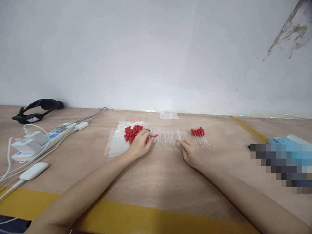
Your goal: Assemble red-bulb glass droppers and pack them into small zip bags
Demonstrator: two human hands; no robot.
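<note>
A heap of red rubber bulbs [131, 131] lies on clear plastic bags [118, 144] at the table's middle. To its right runs a row of clear thin tubes [168, 136]. Further right lie several finished droppers with red bulbs [200, 136]. My left hand [140, 144] rests beside the heap, its fingertips pinching one red bulb [154, 136]. Fingers of my right hand [188, 151] hold one clear tube [173, 141] at the row's near edge.
A white power strip [52, 135] with plugs and cables lies at the left, a white adapter [34, 170] nearer me. A black strap [37, 109] sits by the wall. A small clear bag [168, 115] lies at the back. Yellow tape [151, 216] marks the table's front edge.
</note>
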